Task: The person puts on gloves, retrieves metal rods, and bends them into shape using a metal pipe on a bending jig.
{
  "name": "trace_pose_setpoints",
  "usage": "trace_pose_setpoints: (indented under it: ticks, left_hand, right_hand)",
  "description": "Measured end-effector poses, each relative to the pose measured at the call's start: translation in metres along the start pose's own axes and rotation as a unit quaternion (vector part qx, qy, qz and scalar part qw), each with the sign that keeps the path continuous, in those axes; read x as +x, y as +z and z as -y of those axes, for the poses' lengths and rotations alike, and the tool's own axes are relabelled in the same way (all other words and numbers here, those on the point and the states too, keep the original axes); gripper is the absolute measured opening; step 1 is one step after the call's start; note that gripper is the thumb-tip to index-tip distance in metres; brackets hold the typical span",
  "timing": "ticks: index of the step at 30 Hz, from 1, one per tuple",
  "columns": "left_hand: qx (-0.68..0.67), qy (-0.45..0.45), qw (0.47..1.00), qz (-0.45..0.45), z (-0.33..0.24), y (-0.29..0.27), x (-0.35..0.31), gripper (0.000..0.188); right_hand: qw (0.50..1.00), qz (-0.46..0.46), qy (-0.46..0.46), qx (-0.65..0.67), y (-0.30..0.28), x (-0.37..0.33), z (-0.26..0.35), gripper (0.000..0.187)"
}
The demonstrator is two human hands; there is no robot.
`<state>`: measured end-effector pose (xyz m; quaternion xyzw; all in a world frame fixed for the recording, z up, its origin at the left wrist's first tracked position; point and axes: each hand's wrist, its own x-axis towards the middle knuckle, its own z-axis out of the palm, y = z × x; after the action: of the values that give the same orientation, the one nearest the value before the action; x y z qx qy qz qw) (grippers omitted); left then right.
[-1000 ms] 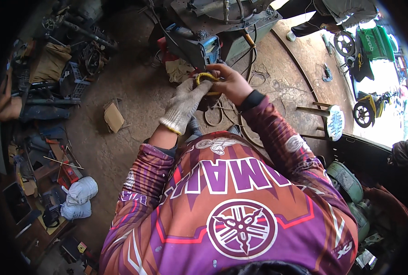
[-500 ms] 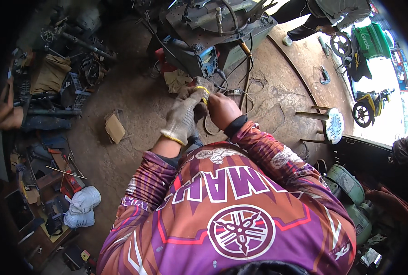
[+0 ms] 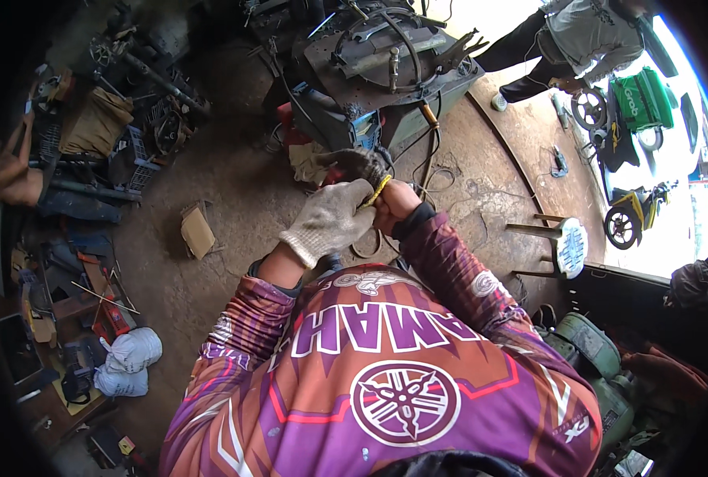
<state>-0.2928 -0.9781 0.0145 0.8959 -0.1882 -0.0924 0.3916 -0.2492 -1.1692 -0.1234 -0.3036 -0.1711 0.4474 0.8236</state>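
Note:
My left hand wears a grey knit work glove and is closed on the cuff of a second work glove, dark with a yellow cuff edge. My bare right hand grips that same cuff from the right, with its fingers curled in. The body of the second glove points away from me, toward the metal workbench. Part of the fingers of both hands is hidden behind the cuff.
Ahead stands a metal workbench with tools, cables and a blue crate. To the right are a stool, a standing person and motorbikes. At left lie cardboard, white bags and metal parts; another person is there.
The glove's yellow cuff now lies between my two hands, and both have come slightly nearer to me. My view has shifted, showing more of the workbench top.

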Motion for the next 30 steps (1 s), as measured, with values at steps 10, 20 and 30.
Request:
trace_pose_setpoints:
  ticks: [10, 20, 30]
  left_hand:
    - [-0.268, 0.043, 0.962, 0.039, -0.014, 0.000, 0.010, 0.010]
    - [-0.241, 0.077, 0.960, 0.120, -0.016, 0.000, 0.010, 0.008]
    - [-0.191, 0.121, 0.967, 0.115, -0.039, 0.005, -0.011, 0.013]
  right_hand:
    - [0.945, -0.124, -0.289, 0.085, 0.035, 0.029, 0.010, 0.035]
    - [0.877, -0.100, -0.179, -0.435, 0.067, 0.050, 0.075, 0.043]
    - [0.731, -0.237, -0.106, -0.631, 0.139, 0.030, 0.104, 0.039]
